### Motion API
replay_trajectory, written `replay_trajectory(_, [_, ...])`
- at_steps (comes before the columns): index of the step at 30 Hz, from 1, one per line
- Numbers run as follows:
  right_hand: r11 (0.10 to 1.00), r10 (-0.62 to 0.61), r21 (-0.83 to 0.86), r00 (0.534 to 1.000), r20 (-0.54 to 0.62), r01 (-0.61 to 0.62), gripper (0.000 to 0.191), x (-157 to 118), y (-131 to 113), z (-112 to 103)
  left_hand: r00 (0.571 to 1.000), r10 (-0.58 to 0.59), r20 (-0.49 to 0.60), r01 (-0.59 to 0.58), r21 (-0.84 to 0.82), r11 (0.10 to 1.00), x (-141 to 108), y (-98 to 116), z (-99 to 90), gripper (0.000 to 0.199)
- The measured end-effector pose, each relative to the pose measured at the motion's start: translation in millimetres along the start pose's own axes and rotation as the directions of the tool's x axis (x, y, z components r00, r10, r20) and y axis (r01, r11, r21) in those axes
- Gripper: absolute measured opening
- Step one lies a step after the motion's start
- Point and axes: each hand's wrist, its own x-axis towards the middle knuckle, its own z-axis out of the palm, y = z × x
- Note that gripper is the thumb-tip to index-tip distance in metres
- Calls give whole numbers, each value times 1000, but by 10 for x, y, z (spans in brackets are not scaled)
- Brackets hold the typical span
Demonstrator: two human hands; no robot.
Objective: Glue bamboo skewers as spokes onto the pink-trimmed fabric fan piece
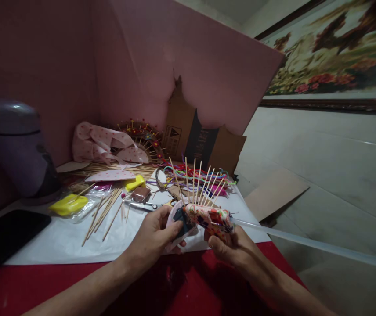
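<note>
My left hand (160,230) pinches a dark blue-black lump (180,219), perhaps modelling clay, wrapped in thin pale plastic (174,243). My right hand (232,248) grips a flower-patterned, cloth-covered piece (207,216) from its right end and underside. Several thin wooden sticks (201,182) fan upward from behind its upper edge. The lump is against or very near the left end of the cloth piece; whether they touch cannot be made out. Just beyond my left hand lie scissors (143,205) and a brown wrapped block (141,194).
Loose sticks (104,215), yellow packets (69,204) and coloured pipe cleaners (188,172) lie on the white sheet (59,245). A phone (13,232) and purple tumbler (19,145) stand left. Behind are pink spotted cloth (99,142), a decorated fan shape (148,138) and torn cardboard (204,140).
</note>
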Motion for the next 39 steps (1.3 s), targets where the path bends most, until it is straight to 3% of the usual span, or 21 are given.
replay_trajectory(9, [999, 12, -34, 999, -50, -14, 37, -22, -11, 39, 999, 40, -13, -40, 46, 998, -4, -6, -10, 22])
replay_trajectory(16, [996, 56, -73, 998, -27, -58, 36, -28, -71, 41, 999, 48, -16, -47, 63, 997, -15, 26, 5, 19])
replay_trajectory(24, [987, 129, -85, 989, -77, -135, 40, -86, -79, 116, 998, 58, -23, -57, 58, 997, -7, 2, -6, 27])
replay_trajectory(31, [999, -30, -20, 999, -36, 30, 32, -42, -65, 24, 998, 60, -17, -60, 17, 998, -7, 1, -17, 21])
replay_trajectory(39, [1000, 7, -9, 998, -67, -7, 40, 1, -124, 30, 998, 60, -19, -59, 39, 997, -19, 17, 0, 20])
